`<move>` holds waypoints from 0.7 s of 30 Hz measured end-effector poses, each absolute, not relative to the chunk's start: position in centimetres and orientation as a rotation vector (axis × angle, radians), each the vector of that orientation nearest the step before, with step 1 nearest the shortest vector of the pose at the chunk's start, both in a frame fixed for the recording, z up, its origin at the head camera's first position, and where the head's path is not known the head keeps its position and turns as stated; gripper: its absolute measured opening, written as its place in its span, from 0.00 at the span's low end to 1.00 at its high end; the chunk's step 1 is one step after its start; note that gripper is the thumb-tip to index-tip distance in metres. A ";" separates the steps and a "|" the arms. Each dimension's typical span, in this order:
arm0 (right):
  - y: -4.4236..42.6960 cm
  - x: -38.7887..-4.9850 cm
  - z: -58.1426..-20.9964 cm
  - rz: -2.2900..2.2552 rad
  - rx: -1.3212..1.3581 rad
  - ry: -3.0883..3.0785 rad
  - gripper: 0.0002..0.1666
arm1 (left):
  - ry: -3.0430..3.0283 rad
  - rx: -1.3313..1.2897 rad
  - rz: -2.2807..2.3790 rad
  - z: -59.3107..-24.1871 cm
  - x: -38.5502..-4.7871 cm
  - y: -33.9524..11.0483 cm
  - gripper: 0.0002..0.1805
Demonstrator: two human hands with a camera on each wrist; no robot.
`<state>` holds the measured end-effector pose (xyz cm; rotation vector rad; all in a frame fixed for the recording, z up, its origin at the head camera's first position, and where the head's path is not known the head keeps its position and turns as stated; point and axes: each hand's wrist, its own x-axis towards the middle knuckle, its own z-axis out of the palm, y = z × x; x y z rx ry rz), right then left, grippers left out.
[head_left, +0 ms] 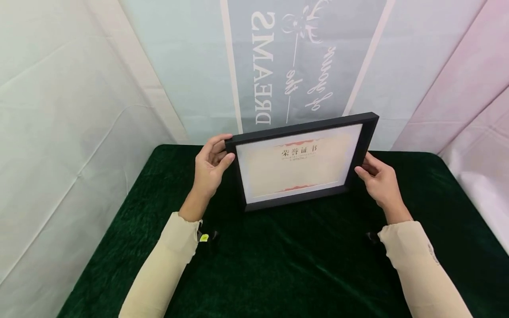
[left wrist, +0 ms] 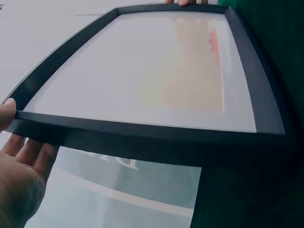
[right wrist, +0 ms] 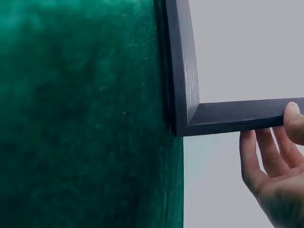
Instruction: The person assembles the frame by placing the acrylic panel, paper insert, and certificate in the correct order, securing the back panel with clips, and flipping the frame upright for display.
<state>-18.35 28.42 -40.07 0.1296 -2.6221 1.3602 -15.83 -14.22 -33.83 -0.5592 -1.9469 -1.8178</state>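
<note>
A black picture frame (head_left: 302,127) stands tilted back near the far side of the table, with a cream certificate (head_left: 298,172) bearing red trim and Chinese lettering inside it. At its upper left corner my left hand (head_left: 208,165) pinches the border, thumb on the front and fingers behind. My right hand (head_left: 381,181) grips the right side below mid-height the same way. The left wrist view shows the left hand (left wrist: 21,183) on the frame's side bar (left wrist: 142,142). In the right wrist view, a lower corner of the frame (right wrist: 183,71) is close to the cloth; contact is unclear.
Dark green velvet cloth (head_left: 278,265) covers the table. Behind it hangs a pale blue printed backdrop (head_left: 199,66) with mirrored lettering. A white curtain (head_left: 59,132) lines the left, and pinkish fabric (head_left: 469,88) the right.
</note>
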 end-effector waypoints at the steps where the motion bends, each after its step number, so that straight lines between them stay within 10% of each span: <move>1: 28.5 -18.2 -40.1 1.363 0.136 -2.614 0.35 | -1.940 -0.545 -1.838 -33.8 -16.2 -14.2 0.22; 21: 28.8 -15.4 -39.5 1.386 0.181 -2.617 0.37 | -1.992 -0.308 -1.960 -34.7 -20.9 -14.7 0.24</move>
